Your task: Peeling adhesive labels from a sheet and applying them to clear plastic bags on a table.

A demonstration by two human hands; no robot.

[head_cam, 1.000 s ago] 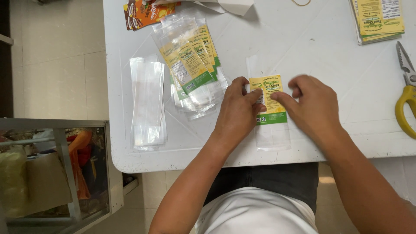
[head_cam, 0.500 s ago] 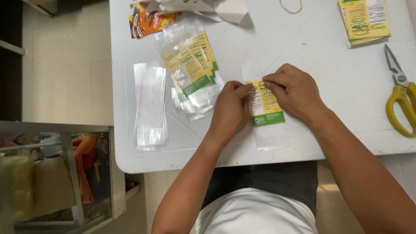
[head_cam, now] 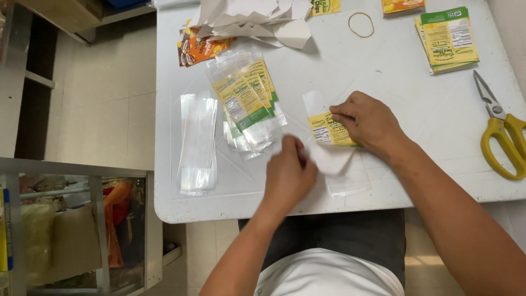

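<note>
A yellow label (head_cam: 327, 130) lies on a clear plastic bag (head_cam: 345, 178) near the front edge of the white table (head_cam: 394, 77). My right hand (head_cam: 370, 123) holds the label's right side with its fingertips pinched on it. My left hand (head_cam: 290, 175) is just left of and below the label. It pinches a white piece of backing paper (head_cam: 332, 159) that stretches from its fingers to under the label. The left hand looks slightly blurred.
A pile of labelled bags (head_cam: 246, 104) and a stack of empty clear bags (head_cam: 197, 142) lie at the left. Yellow-handled scissors (head_cam: 501, 137) lie at the right edge. Further back are green and yellow labels (head_cam: 449, 38), a rubber band (head_cam: 361, 24), white paper scraps (head_cam: 257, 19) and orange packets (head_cam: 200, 49).
My left hand has come off the label and moved down and left, drawing a white backing paper with it. My right hand stays on the label.
</note>
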